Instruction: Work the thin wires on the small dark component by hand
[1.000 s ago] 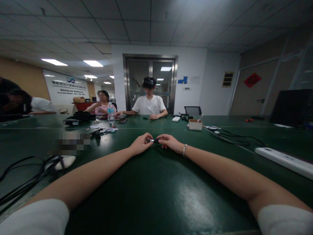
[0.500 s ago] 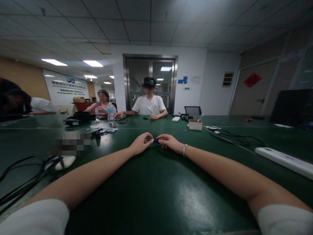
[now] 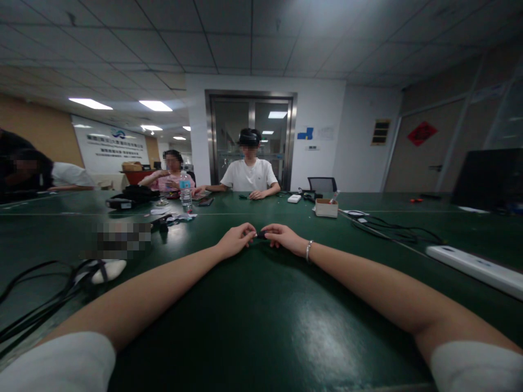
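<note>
Just above the dark green table point(image 3: 229, 326), my two hands meet in front of me. My right hand point(image 3: 283, 235), with a silver bracelet at the wrist, pinches a small black piece point(image 3: 260, 235) with a pale tip. It is too small and dark for me to tell its kind. My left hand point(image 3: 237, 240) is closed in a pinch at the pale end of the piece. Whether its fingertips hold that end or something tiny beside it, I cannot make out.
A small box point(image 3: 326, 208), black cables point(image 3: 392, 226) and a white power strip point(image 3: 476, 267) lie to the right. On the left are a water bottle point(image 3: 186, 191), a black bag point(image 3: 134, 196) and more cables point(image 3: 36, 296). A person point(image 3: 248, 173) sits opposite.
My left fingers have shifted slightly and curled more at the pale tip, so less of it shows. My right hand stays almost still with the black piece.
</note>
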Demonstrator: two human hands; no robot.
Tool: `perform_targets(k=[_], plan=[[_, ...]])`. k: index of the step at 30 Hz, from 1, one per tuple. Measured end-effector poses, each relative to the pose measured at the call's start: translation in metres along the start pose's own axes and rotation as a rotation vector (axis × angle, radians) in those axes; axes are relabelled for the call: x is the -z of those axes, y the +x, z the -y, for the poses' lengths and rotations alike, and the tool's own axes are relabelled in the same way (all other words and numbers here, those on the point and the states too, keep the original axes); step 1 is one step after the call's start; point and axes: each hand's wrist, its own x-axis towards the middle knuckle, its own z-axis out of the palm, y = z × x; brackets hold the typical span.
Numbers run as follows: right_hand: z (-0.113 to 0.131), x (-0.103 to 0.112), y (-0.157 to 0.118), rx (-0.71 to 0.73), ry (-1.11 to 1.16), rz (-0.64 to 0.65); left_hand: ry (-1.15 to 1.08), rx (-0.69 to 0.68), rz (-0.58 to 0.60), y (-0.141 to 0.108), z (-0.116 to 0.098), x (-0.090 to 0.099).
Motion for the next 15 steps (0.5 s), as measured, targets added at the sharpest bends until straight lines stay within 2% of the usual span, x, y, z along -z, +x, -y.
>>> perform_targets(k=[15], plan=[[0.0020,-0.0003,-0.0007,-0.002,0.002,0.003,0.201,-0.096,-0.087,0.0014,0.0004,0.0031]])
